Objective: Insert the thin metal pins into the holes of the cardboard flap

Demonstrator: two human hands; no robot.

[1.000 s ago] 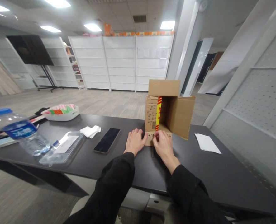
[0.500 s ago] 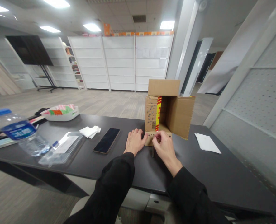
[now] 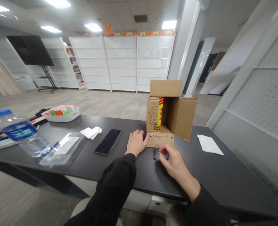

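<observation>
A cardboard box [image 3: 152, 114] stands with its open side toward me, its front flap [image 3: 161, 144] lying on the table. Small holes and a row of shiny round heads mark the flap; more grey round heads dot the box's left panel. My left hand [image 3: 136, 142] lies spread on the table, its thumb against the flap's left edge. Just in front of the flap, my right hand [image 3: 172, 158] has thumb and forefinger pinched together. A thin nail [image 3: 158, 146] seems to stick up from those fingertips. Beside them, a couple of dark nails [image 3: 154, 153] rest at the flap's front edge.
A black phone [image 3: 108, 142], folded tissues [image 3: 91, 132], a clear plastic case [image 3: 63, 149] and a water bottle [image 3: 23, 133] are on the left. Behind them sits a white tray [image 3: 69, 117] with colourful packets. A white paper [image 3: 209, 144] lies right, near a perforated partition [image 3: 259, 100].
My right hand has drawn back from the flap toward me and to the right, uncovering the row of heads and holes. The left hand has stayed in place.
</observation>
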